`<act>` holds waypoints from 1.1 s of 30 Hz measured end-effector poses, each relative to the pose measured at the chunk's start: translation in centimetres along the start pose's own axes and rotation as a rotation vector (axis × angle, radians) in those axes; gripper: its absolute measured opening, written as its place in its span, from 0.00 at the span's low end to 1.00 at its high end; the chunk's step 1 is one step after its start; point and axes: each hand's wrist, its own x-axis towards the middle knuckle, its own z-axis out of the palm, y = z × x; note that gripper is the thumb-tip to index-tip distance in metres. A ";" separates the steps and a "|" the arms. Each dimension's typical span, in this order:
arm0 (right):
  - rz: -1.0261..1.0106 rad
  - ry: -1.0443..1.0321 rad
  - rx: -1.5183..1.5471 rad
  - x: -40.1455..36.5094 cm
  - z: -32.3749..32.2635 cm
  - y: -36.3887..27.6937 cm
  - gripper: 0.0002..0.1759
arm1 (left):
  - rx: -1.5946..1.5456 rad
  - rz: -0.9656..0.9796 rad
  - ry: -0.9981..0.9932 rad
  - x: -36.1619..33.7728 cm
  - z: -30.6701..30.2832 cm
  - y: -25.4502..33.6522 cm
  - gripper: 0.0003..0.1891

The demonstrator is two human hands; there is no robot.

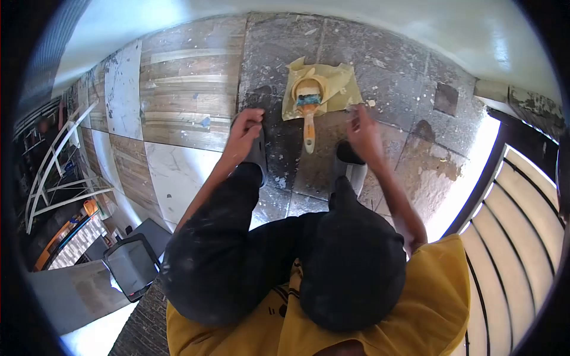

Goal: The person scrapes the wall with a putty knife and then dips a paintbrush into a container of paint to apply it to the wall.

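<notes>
A paintbrush (309,121) with a pale wooden handle, a blue band and light bristles lies across a small round tub (320,83). Under the tub is a crumpled yellowish sheet (344,77), spread on the grey floor tiles. My left hand (242,135) hovers left of the brush above my shoe, its fingers loosely bent and apart, with nothing in them. My right hand (363,132) is at the sheet's lower right corner, slightly blurred. Its fingers are curled but apart, the fingertips right by the sheet's edge.
Paint-spattered tiles (190,77) reach left toward a white metal frame (50,157). At lower left stands a grey bin-like container (132,267). White walls rise ahead, and a barred gate (516,237) stands at right. My shoes (350,169) are close below the sheet.
</notes>
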 end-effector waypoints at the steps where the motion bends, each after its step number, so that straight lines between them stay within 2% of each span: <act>1: -0.030 -0.006 -0.037 -0.3 1.2 -1.7 0.20 | -0.006 -0.006 -0.003 1.5 0.4 -0.8 0.22; 2: -0.021 -0.008 -0.042 -0.6 2.2 -3.2 0.20 | 0.026 0.074 -0.012 3.0 0.8 -1.6 0.24; 3: -0.134 -0.012 -0.090 -0.8 3.0 -4.7 0.22 | 0.059 0.157 -0.024 4.3 1.4 -1.7 0.26; 4: -0.247 -0.010 -0.140 -0.8 3.6 -5.5 0.23 | 0.054 0.159 -0.038 5.4 1.9 -1.8 0.26; 5: -0.235 0.001 -0.150 -0.6 4.0 -5.7 0.23 | 0.033 0.137 -0.027 6.5 2.5 -1.4 0.28; 7: -0.343 -0.138 -0.370 0.0 4.7 -5.9 0.27 | 0.000 0.122 -0.036 9.0 3.7 -1.4 0.29; 8: -0.325 -0.133 -0.384 0.3 4.6 -6.5 0.27 | -0.034 0.106 -0.053 10.1 4.4 -1.8 0.29; 11: -0.348 -0.123 -0.385 1.5 4.1 -8.3 0.25 | -0.091 0.069 -0.096 12.2 5.0 -2.3 0.27; 13: -0.441 -0.022 -0.459 1.9 3.5 -8.9 0.18 | -0.106 0.055 -0.120 12.9 4.9 -2.1 0.27; 16: -0.375 0.053 -0.414 1.8 2.9 -10.6 0.14 | -0.101 -0.044 -0.245 12.9 4.3 -2.2 0.27; 19: -0.318 0.154 -0.419 1.5 2.8 -11.5 0.10 | -0.267 -0.094 -0.314 13.5 4.9 -4.7 0.26; 21: -0.272 0.143 -0.450 1.6 3.5 -11.3 0.09 | -0.305 -0.066 -0.281 13.1 5.6 -5.3 0.28; 22: -0.215 0.114 -0.462 1.6 4.2 -10.6 0.12 | -0.311 -0.074 -0.295 12.8 6.1 -5.6 0.28; 24: -0.149 0.083 -0.481 2.0 5.0 -10.6 0.15 | -0.421 -0.172 -0.315 12.2 6.9 -4.8 0.31; 27: -0.061 0.162 -0.417 2.8 6.1 -10.7 0.12 | -0.463 -0.201 -0.270 11.0 7.6 -3.4 0.33; 29: 0.080 0.347 -0.214 3.4 6.6 -9.6 0.13 | -0.470 -0.202 -0.287 10.8 7.6 -2.8 0.33; 30: 0.086 0.359 -0.214 3.4 6.4 -9.6 0.13 | -0.481 -0.204 -0.294 10.7 7.7 -2.6 0.33; 32: 0.357 0.380 0.008 3.7 5.9 -9.6 0.14 | -0.480 -0.216 -0.319 10.8 7.4 -2.4 0.33; 33: 0.354 0.392 0.010 3.6 5.8 -9.2 0.14 | -0.487 -0.233 -0.332 10.9 7.3 -2.4 0.33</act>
